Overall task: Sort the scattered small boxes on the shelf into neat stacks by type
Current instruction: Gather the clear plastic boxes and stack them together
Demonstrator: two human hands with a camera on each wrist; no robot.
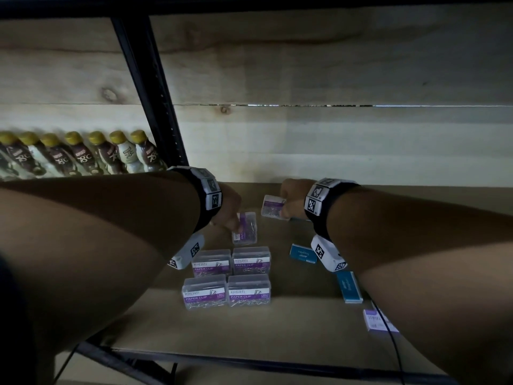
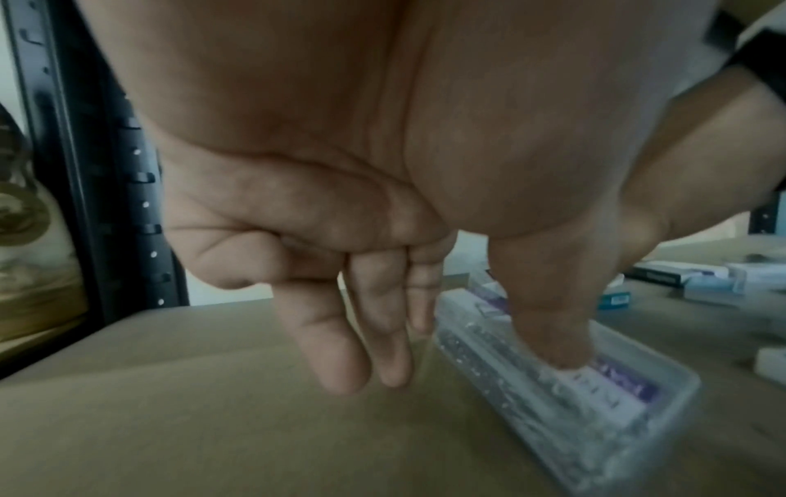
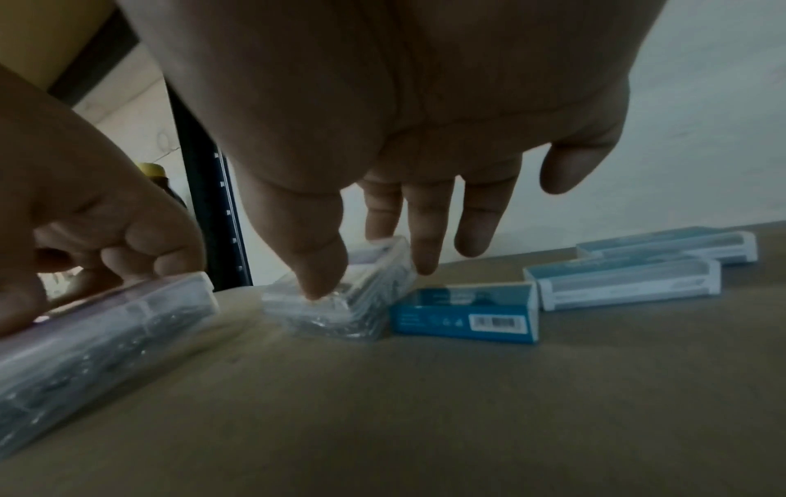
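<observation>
My left hand [image 1: 230,218] grips a clear paper clip box [image 1: 245,230] lying on the brown shelf board [image 1: 291,329]. In the left wrist view its thumb [image 2: 561,343] presses the box [image 2: 595,413] while the fingers reach down its far side. My right hand [image 1: 286,209] pinches a second clear paper clip box [image 1: 273,207], tilted, further back; thumb [image 3: 319,269] in front, fingers behind this box [image 3: 353,312]. Several more paper clip boxes [image 1: 227,276] sit in a tidy two-by-two block near the front. Blue boxes [image 1: 303,253] lie scattered on the right.
A black shelf upright [image 1: 155,93] stands at the left, with a row of gold-capped bottles [image 1: 80,154] beyond it. A purple-and-white box [image 1: 379,320] lies at the front right under my forearm. A pale wooden wall [image 1: 333,79] closes the back. More blue boxes [image 3: 629,285] lie behind.
</observation>
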